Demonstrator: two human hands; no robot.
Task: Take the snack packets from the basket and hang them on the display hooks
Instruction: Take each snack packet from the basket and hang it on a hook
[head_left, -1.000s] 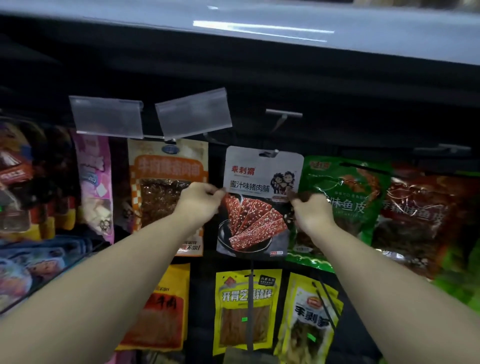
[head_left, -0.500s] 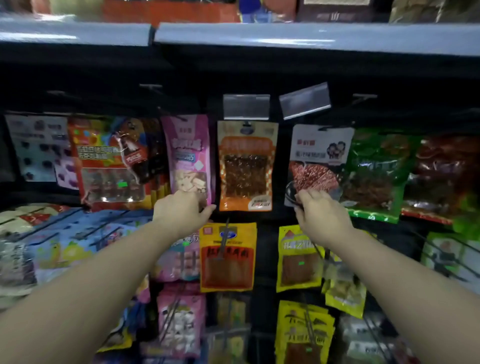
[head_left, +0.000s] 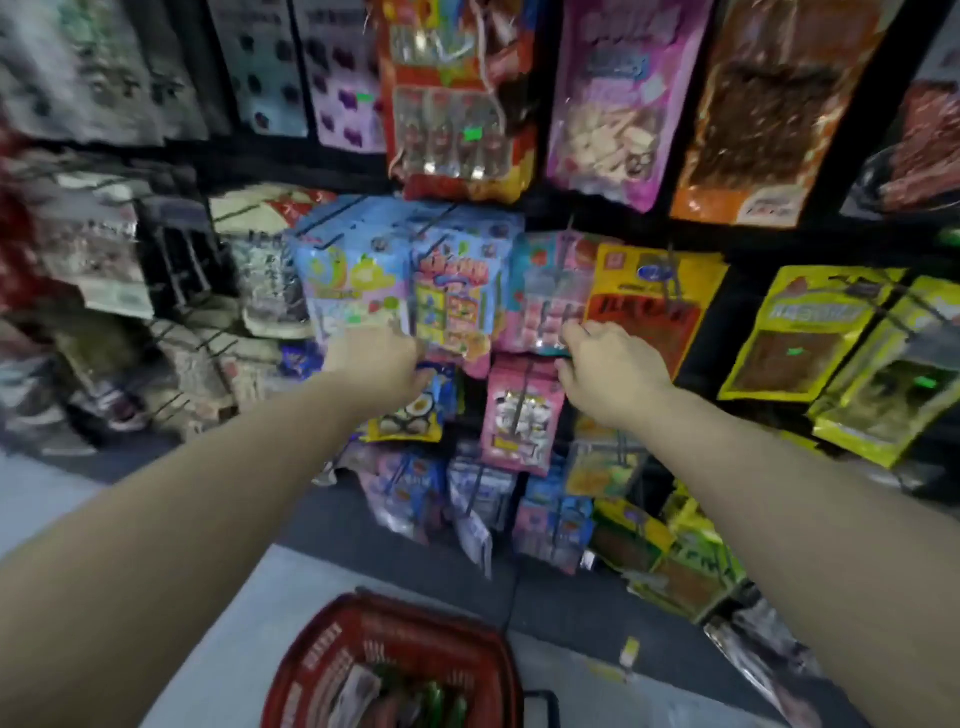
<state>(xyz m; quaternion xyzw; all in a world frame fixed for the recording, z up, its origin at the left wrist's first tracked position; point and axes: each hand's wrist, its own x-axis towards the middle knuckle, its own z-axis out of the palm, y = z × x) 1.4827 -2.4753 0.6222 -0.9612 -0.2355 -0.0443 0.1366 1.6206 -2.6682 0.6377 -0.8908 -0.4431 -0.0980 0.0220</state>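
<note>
A red basket (head_left: 322, 639) stands on the floor at the bottom centre, with several snack packets (head_left: 395, 696) lying inside. My left hand (head_left: 374, 364) and my right hand (head_left: 608, 369) hang in front of the middle rows of the display, both holding nothing, fingers loosely curled. My right hand's fingertips are close to a pink packet (head_left: 545, 306); I cannot tell whether they touch it. The white and red jerky packet (head_left: 924, 166) hangs at the far right edge, partly cut off. The view is blurred by motion.
Rows of hanging packets fill the dark rack: blue and pink sweets (head_left: 405, 280) in the centre, an orange packet (head_left: 758, 104) above, yellow packets (head_left: 810, 332) to the right. More packets hang low, just above the grey floor (head_left: 249, 597).
Both hands let go of the white and red jerky packet, which stays on its hook. My hands dropped lower and my view swung down, bringing the basket into sight.
</note>
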